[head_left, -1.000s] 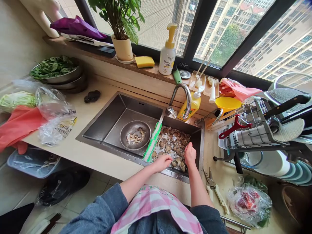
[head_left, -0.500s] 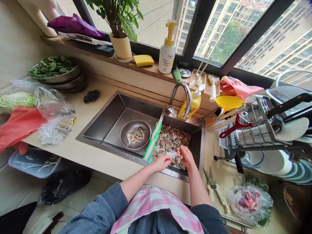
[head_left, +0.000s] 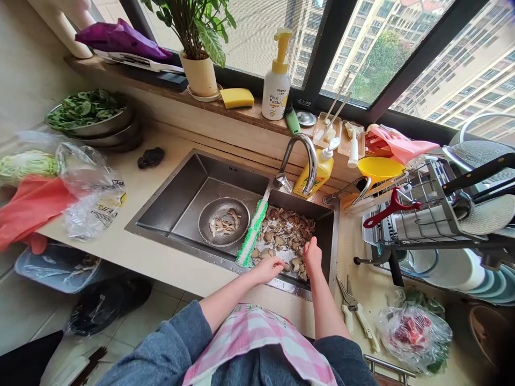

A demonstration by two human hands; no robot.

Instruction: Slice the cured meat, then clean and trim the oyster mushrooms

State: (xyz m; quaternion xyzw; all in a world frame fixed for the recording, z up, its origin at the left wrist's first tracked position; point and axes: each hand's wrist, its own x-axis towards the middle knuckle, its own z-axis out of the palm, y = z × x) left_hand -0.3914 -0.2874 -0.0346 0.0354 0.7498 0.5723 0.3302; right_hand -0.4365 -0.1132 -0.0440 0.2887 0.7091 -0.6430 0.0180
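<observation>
Many grey-brown mushrooms (head_left: pixel 287 225) lie wet in the right basin of the steel sink. Over that basin's front edge, my left hand (head_left: pixel 269 269) has its fingers bent together in a pinch; what they hold, if anything, is too small to make out. At the right side of the mushrooms, my right hand (head_left: pixel 313 258) has curled fingers, and their contents are hidden. A round strainer (head_left: pixel 205 234) with torn mushroom strips (head_left: pixel 226 223) rests in the left basin. The green-and-white cloth-wrapped divider bar (head_left: pixel 252 234) stands between the basins.
A chrome faucet (head_left: pixel 313 166) arches over the sink's back, beside a yellow bottle (head_left: pixel 322 174). To the right are a dish rack (head_left: pixel 426 214), kitchen shears (head_left: pixel 356 308) and bagged meat (head_left: pixel 412 332). Leafy greens (head_left: pixel 86 112) and a plastic bag (head_left: pixel 90 193) sit left.
My right hand has moved right and slightly down, away from the left hand to the right side of the mushrooms. My left hand has stayed nearly in place.
</observation>
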